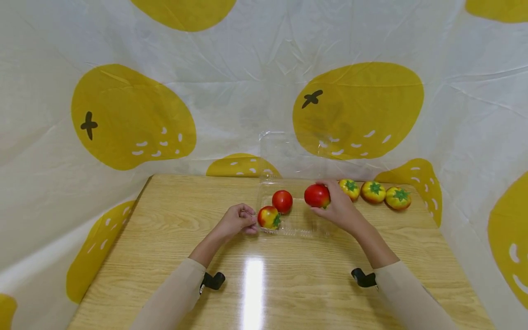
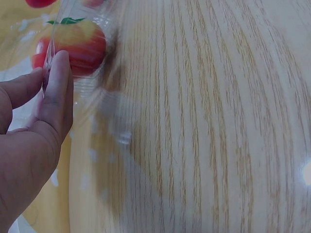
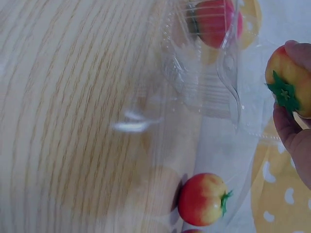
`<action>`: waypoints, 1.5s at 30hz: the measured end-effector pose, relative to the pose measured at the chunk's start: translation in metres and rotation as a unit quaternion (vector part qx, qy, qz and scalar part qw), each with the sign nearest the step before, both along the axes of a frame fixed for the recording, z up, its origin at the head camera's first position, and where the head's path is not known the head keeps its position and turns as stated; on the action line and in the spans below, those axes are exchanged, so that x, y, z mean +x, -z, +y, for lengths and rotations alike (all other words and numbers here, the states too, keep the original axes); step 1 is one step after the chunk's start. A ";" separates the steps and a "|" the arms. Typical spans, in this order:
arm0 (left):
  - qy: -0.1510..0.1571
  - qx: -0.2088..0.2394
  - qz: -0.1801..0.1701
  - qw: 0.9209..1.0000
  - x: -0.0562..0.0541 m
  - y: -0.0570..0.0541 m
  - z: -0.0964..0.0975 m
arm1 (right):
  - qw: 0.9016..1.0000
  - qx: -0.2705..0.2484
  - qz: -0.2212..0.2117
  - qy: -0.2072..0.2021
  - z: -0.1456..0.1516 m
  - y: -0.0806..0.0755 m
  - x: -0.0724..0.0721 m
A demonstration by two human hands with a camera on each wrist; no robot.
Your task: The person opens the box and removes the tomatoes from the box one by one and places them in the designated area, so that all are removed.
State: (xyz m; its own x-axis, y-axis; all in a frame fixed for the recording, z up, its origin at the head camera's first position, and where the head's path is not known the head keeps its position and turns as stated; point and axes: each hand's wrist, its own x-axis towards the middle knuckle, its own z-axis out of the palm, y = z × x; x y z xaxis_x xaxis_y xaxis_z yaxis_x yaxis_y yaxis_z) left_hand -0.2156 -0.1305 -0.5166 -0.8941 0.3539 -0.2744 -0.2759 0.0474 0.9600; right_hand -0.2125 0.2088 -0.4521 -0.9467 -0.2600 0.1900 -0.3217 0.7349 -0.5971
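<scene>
A clear plastic clamshell box (image 1: 303, 231) stands on the table with its lid (image 1: 290, 156) raised at the back. My left hand (image 1: 239, 220) pinches the box's near left rim between thumb and fingers. Inside the box are a red tomato (image 1: 282, 201) and, in the near left corner, a red-and-yellow tomato (image 1: 269, 217) with a green calyx. Over the right part of the box, my right hand (image 1: 340, 208) grips another tomato (image 1: 316, 195). Its green calyx and yellowish side show in the right wrist view, with fingertips around it.
A row of three yellow-and-red tomatoes (image 1: 373, 192) sits along the back right of the wooden table (image 1: 185, 197). Behind the table hangs a white cloth (image 1: 235, 105) with large yellow fruit prints, and the raised lid stands in front of it.
</scene>
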 end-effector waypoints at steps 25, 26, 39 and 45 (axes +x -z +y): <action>0.003 -0.005 -0.005 1.000 0.001 -0.003 0.000 | 0.995 -0.023 0.020 0.092 0.080 -0.001 0.032; 0.003 -0.006 -0.005 1.000 0.001 -0.003 0.001 | 0.995 -0.018 0.030 0.091 0.083 0.002 0.032; 0.006 0.001 -0.002 1.000 0.000 -0.002 0.001 | 0.993 0.089 0.048 0.064 0.109 0.026 0.024; 0.009 0.004 0.000 1.000 0.001 -0.002 0.000 | 0.992 0.102 -0.034 0.063 0.109 0.032 0.017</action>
State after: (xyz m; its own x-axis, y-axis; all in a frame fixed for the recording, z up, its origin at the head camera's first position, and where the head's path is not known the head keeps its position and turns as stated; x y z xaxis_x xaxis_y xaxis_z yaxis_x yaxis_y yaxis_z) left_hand -0.2149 -0.1305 -0.5141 -0.8875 0.3730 -0.2706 -0.2744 0.0439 0.9606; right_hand -0.1957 0.3177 -0.4837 -0.9830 -0.1650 0.0804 -0.1836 0.8749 -0.4481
